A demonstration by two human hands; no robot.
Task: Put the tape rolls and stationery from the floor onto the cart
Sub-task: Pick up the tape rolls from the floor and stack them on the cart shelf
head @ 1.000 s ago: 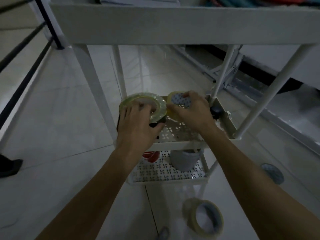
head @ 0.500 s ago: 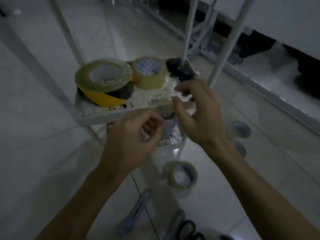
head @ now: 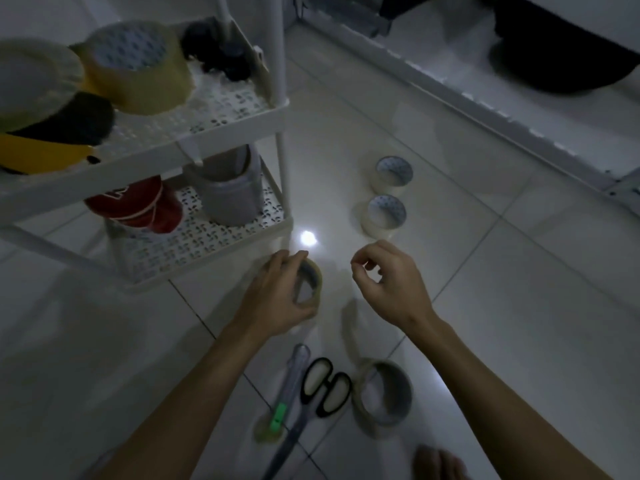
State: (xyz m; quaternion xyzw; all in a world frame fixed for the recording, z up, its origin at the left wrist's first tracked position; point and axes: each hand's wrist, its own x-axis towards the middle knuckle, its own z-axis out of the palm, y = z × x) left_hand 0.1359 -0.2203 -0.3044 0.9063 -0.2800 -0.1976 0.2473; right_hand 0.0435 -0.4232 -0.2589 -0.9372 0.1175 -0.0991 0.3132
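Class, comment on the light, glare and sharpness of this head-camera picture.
Head view: dim, bluish light overall; one bright glare spot on the glossy white floor tiles; the yellow-and-black tape roll at the left edge looks blurred; straight white cart posts lean, suggesting wide-angle distortion.

The left hand (head: 277,292) covers most of a tape roll (head: 310,282) on the floor, so only its right rim shows. On the cart (head: 221,133), a yellow-and-black roll (head: 45,147) and a flat pale roll (head: 34,88) on top of it are cut off by the left edge and blurred. The scissors (head: 323,388) blade tips run out past the bottom edge. A dark object (head: 218,57) at the shelf's back corner is too dim to identify.
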